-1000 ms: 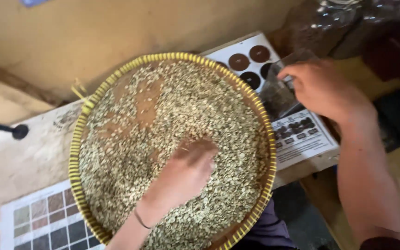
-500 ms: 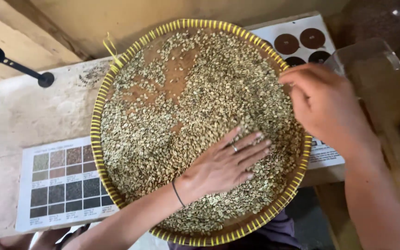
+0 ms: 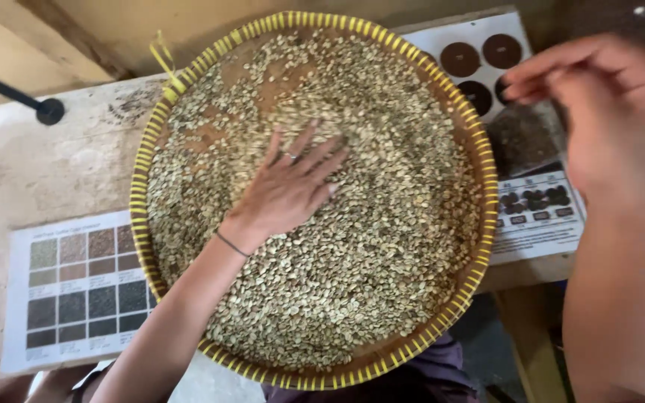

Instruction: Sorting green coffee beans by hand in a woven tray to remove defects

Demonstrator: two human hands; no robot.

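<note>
Pale green coffee beans point(image 3: 382, 224) cover a round woven tray point(image 3: 142, 224) with a yellow rim, resting on the desk point(image 3: 31, 172). The left hand point(image 3: 289, 186) lies flat on the beans, fingers spread apart, a ring on one finger. The right hand point(image 3: 599, 112) hovers off the tray's right edge, fingers loosely curled, holding nothing visible. Below it lies a printed sample chart point(image 3: 539, 209); left of the left forearm, a colour swatch chart point(image 3: 69, 287).

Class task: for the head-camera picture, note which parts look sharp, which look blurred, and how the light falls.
Head view: the left hand and pale beans in the woven tray look sharp under soft, even light; the raised right hand is blurred; the top right corner is dark.
</note>
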